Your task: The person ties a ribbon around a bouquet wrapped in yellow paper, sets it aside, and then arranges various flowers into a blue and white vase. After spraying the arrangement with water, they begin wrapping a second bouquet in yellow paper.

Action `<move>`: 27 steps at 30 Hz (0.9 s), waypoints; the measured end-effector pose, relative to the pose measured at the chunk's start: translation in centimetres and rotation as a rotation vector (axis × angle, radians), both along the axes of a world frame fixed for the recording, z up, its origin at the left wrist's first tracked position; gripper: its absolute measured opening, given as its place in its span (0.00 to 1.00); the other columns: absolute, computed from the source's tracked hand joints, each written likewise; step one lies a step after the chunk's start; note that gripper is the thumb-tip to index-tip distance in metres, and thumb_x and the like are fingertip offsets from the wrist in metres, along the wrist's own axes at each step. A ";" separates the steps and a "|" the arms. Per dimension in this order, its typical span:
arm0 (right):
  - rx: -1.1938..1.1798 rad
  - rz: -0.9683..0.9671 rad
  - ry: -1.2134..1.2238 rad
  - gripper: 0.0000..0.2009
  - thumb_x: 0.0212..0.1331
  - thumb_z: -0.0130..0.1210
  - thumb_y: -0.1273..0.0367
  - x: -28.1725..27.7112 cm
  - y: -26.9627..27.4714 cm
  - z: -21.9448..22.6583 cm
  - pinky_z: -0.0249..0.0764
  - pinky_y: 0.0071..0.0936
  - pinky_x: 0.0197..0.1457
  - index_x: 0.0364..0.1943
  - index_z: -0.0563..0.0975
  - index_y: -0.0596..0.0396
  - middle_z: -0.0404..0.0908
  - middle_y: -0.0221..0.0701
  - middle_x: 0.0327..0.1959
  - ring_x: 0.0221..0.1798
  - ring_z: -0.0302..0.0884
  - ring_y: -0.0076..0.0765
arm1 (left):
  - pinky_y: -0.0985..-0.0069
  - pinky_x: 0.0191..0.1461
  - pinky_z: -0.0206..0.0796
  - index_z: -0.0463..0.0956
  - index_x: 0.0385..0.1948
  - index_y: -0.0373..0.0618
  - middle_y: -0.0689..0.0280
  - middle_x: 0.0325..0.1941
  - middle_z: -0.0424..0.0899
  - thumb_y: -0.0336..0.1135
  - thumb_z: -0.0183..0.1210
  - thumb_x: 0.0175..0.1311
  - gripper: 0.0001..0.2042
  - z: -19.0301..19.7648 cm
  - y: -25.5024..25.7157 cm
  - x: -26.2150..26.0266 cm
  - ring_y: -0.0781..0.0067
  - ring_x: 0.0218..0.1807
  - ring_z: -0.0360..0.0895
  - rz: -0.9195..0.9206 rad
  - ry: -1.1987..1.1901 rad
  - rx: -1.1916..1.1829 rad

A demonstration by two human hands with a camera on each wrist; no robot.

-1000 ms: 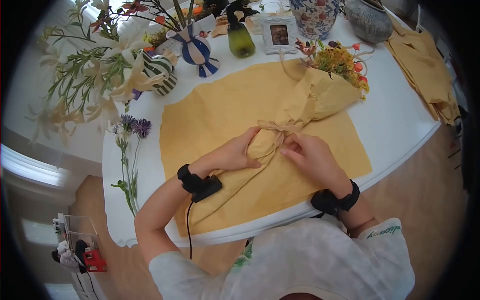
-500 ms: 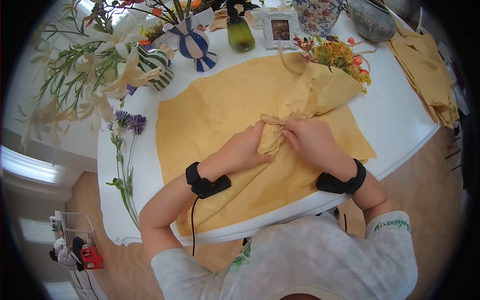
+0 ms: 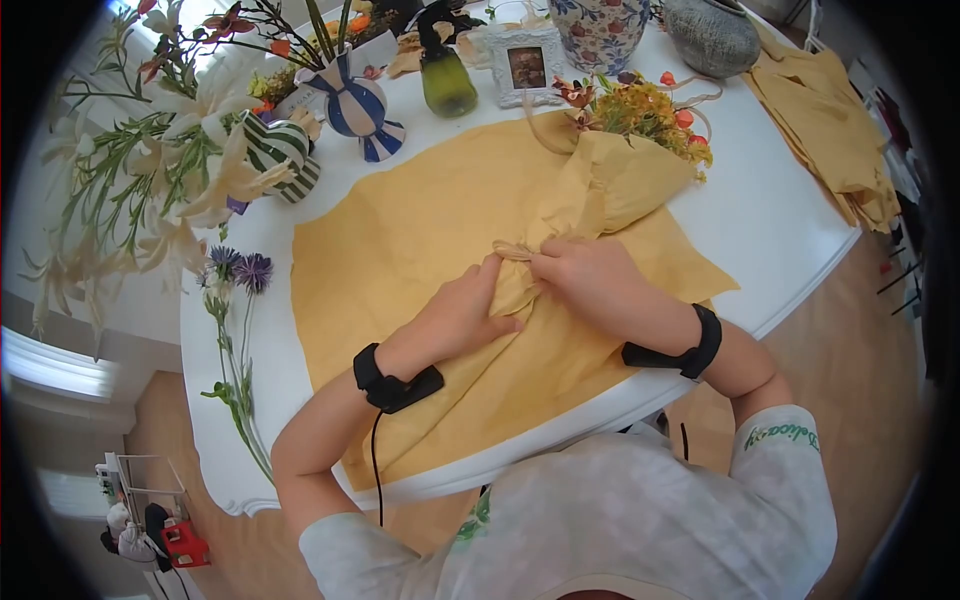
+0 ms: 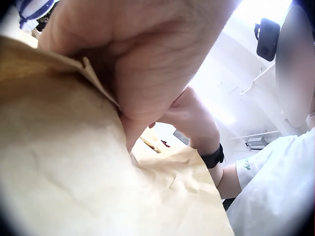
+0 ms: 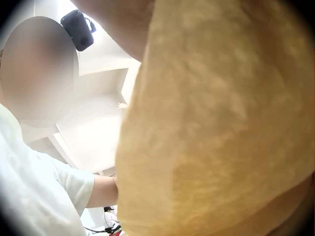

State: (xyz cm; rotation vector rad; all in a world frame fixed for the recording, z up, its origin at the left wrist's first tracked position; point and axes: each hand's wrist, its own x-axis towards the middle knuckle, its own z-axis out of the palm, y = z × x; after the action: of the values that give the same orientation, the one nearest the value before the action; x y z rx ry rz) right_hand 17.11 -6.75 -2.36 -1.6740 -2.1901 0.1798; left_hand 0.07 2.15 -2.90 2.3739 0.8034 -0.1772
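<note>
A bouquet wrapped in tan paper (image 3: 635, 180) lies diagonally over a larger paper sheet (image 3: 390, 230). Yellow and orange flowers (image 3: 645, 112) show at its upper end. Around its gathered neck runs a tan ribbon (image 3: 511, 250) tied in a bow. My left hand (image 3: 458, 315) grips the bunched paper just below the bow, thumb on the near side; the left wrist view shows that hand (image 4: 147, 59) close against the paper. With fingertips at the bow, my right hand (image 3: 598, 283) pinches the ribbon, its fingers partly hidden behind its back. Paper (image 5: 206, 128) fills much of the right wrist view.
Purple and white flower stems (image 3: 235, 330) lie on the white table (image 3: 790, 215) at left. Along the back stand a striped vase (image 3: 358, 110), a green bottle (image 3: 447, 82), a photo frame (image 3: 526, 68) and a grey pot (image 3: 712, 38). Folded paper (image 3: 820, 130) hangs over the right edge.
My right hand has moved up to the bow from just below it and turned its back more toward the head camera. The left hand keeps its grip on the paper.
</note>
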 end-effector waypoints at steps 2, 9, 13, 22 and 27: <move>-0.075 0.036 0.041 0.05 0.46 0.50 0.73 0.3 -0.7 0.7 0.69 0.34 0.30 0.28 0.75 0.53 0.73 0.32 0.25 0.33 0.74 0.38 | 0.65 0.49 0.63 0.54 0.53 0.34 0.43 0.46 0.70 0.41 0.62 0.48 0.34 -0.5 0.0 -0.3 0.46 0.49 0.69 0.004 -0.036 -0.012; -0.364 0.446 0.516 0.03 0.48 0.56 0.74 4.6 -4.2 7.3 0.68 0.27 0.30 0.26 0.74 0.57 0.75 0.32 0.24 0.29 0.74 0.34 | 0.63 0.46 0.64 0.53 0.54 0.34 0.43 0.40 0.71 0.45 0.62 0.48 0.36 -1.4 0.8 -0.8 0.45 0.44 0.71 -0.019 -0.136 0.011; -0.272 0.529 0.723 0.04 0.53 0.53 0.72 7.9 -3.7 7.5 0.69 0.21 0.33 0.27 0.74 0.60 0.76 0.29 0.24 0.28 0.74 0.27 | 0.64 0.48 0.63 0.53 0.55 0.35 0.44 0.45 0.68 0.44 0.61 0.49 0.35 -0.5 0.3 -0.9 0.47 0.47 0.69 -0.035 -0.196 0.092; -0.379 0.145 0.643 0.07 0.59 0.47 0.70 6.8 0.9 3.6 0.68 0.20 0.37 0.32 0.74 0.60 0.77 0.30 0.28 0.32 0.73 0.26 | 0.70 0.44 0.63 0.71 0.34 0.41 0.56 0.39 0.71 0.31 0.56 0.52 0.09 0.6 1.4 3.2 0.57 0.43 0.69 -0.218 -0.418 0.282; -0.416 0.138 0.539 0.07 0.58 0.45 0.71 5.4 1.4 2.2 0.67 0.26 0.43 0.38 0.71 0.60 0.76 0.33 0.34 0.39 0.73 0.30 | 0.74 0.37 0.65 0.70 0.28 0.41 0.64 0.29 0.74 0.33 0.53 0.57 0.06 1.8 2.7 4.4 0.68 0.35 0.73 0.095 -0.482 0.051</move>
State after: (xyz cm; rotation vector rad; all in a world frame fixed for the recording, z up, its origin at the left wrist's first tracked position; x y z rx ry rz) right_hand 22.50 -5.35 -0.14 -1.4339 -1.9244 1.0545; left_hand 4.45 4.85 -1.05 2.2779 0.6850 0.4431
